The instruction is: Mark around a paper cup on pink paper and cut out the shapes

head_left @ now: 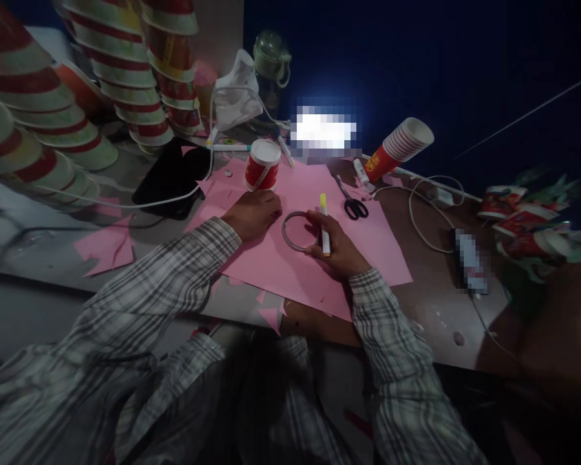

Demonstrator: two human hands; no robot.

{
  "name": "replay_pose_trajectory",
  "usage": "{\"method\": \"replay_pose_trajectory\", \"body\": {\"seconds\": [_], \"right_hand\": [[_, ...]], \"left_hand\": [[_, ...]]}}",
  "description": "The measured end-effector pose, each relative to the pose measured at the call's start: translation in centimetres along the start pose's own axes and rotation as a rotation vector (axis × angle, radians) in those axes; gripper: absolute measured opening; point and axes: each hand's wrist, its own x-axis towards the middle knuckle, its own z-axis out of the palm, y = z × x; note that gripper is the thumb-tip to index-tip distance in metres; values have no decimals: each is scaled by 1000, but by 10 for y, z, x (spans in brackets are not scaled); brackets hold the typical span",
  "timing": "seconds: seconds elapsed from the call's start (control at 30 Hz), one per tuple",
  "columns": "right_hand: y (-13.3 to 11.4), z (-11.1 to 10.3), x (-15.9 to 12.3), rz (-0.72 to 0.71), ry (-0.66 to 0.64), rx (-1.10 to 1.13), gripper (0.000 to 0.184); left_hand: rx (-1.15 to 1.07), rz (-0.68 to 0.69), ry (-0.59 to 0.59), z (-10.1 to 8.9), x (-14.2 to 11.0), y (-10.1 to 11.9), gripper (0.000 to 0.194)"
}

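Note:
Pink paper [290, 274] lies spread on the table under both hands. My left hand [254, 215] rests on it with curled fingers, just in front of a red and white paper cup [262, 169] with its white end up. Whatever those fingers hold, if anything, is hidden. In my right hand [339, 248] is a white marker [325, 232] with a yellow end pointing away from me. The same hand grips the edge of a thin grey ring [285, 231], held at or just above the paper. Black-handled scissors [355, 207] lie to its right.
Tall leaning stacks of paper cups [126, 84] crowd the left. A black tablet-like slab [172, 177] and pink scraps [109, 248] lie nearby. Behind are a glue stick [361, 171] and tilted nested cups [392, 152]. A cabled phone [470, 261] sits right, near a person's arm [561, 329].

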Motion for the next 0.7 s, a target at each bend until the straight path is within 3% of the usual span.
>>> {"method": "replay_pose_trajectory", "body": {"seconds": [0.23, 0.4, 0.53, 0.63, 0.7], "right_hand": [[-3, 0, 0, 18, -13, -14, 85], [-17, -12, -4, -37, 148, -92, 85], [-28, -16, -11, -58, 280, 81, 84], [-32, -7, -16, -47, 244, 197, 83], [-34, 1, -19, -56, 197, 231, 77]], "left_hand": [[-11, 68, 57, 5, 0, -4, 23], [-49, 93, 123, 4, -1, -4, 25], [-134, 109, 257, -8, -8, 9, 30], [-150, 206, 349, -15, -13, 26, 46], [-91, 238, 281, -15, -15, 36, 54]]}}
